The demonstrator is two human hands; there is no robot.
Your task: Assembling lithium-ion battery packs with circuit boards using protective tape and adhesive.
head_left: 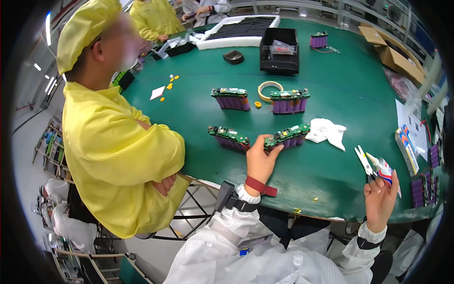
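My left hand, a red band at its wrist, grips the near end of a battery pack with purple cells and a green circuit board on top. The pack stands upright on the green table. Left of that hand is another such battery pack. At the right, my right hand has its fingers round a small white glue bottle with red and blue markings and a pale nozzle pointing up and left. White-bladed scissors lie beside the bottle, their dark handles partly hidden near my fingers.
Two more packs stand farther back near a tape roll. A white cloth and a blue-orange box lie rightward. A black bin stands behind. A person in yellow stands left, arms folded.
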